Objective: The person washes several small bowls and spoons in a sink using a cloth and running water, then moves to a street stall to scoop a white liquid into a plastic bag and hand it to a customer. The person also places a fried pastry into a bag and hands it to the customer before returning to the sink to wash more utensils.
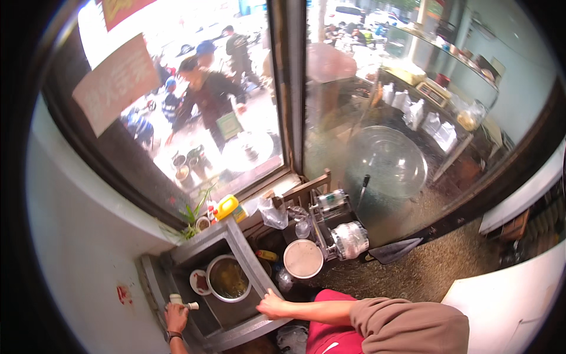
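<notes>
My left hand [176, 316] is at the far side of a metal sink or cabinet frame [254, 261], against a cream-coloured pipe-like fitting [175, 299] with a paler end pointing right. Whether the fingers grip it is hard to tell. My right hand [270, 306] rests on the near metal edge, fingers curled at the rim. Between the hands, inside the frame, stands a round metal pot [229, 279] of murky liquid with yellowish pieces. Touching its left side is a white bowl [200, 282] with dark red contents.
A lidded white bucket [303, 259] stands beside a roller machine [349, 239]. A yellow bottle [227, 207] and potted plant [203, 223] line the window ledge. A white surface [508, 305] lies at right. People are outside the window.
</notes>
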The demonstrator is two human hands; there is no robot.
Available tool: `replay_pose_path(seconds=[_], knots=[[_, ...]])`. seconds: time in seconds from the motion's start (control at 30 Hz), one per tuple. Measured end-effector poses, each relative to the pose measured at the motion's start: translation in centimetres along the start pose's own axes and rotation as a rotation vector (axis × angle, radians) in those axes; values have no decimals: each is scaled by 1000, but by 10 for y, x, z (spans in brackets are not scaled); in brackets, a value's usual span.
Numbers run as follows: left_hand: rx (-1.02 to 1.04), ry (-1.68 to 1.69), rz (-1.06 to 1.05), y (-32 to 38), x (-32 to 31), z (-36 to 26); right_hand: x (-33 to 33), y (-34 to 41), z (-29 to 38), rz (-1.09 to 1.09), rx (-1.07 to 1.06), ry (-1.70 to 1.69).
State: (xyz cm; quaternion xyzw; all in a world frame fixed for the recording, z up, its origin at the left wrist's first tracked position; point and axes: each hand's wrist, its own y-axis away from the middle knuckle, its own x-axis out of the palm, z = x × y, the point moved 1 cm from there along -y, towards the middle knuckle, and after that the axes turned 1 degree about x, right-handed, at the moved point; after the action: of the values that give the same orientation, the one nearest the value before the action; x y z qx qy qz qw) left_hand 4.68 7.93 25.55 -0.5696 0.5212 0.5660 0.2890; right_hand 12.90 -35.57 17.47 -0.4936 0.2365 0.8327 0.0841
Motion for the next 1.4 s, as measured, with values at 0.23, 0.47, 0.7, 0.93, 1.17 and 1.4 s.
replay_pose_path(seconds=[0.23,0.47,0.7,0.93,1.17,1.4], knots=[[267,323,-227,48,59,-171,40,267,-84,-41,13,-1140],[254,674,893,165,257,-558,119,629,-192,-664,310,-2196],[827,511,1109,254,357,-907,238,867,-273,-945,1313,-750],[605,470,1060,271,343,-1095,247,1015,-364,-1200,1532,-1197],[225,629,991,200,387,-1235,275,1145,-539,-1570,1372,-1238],[256,716,1169,203,487,-1517,239,1374,-696,-1880,1357,-1206]])
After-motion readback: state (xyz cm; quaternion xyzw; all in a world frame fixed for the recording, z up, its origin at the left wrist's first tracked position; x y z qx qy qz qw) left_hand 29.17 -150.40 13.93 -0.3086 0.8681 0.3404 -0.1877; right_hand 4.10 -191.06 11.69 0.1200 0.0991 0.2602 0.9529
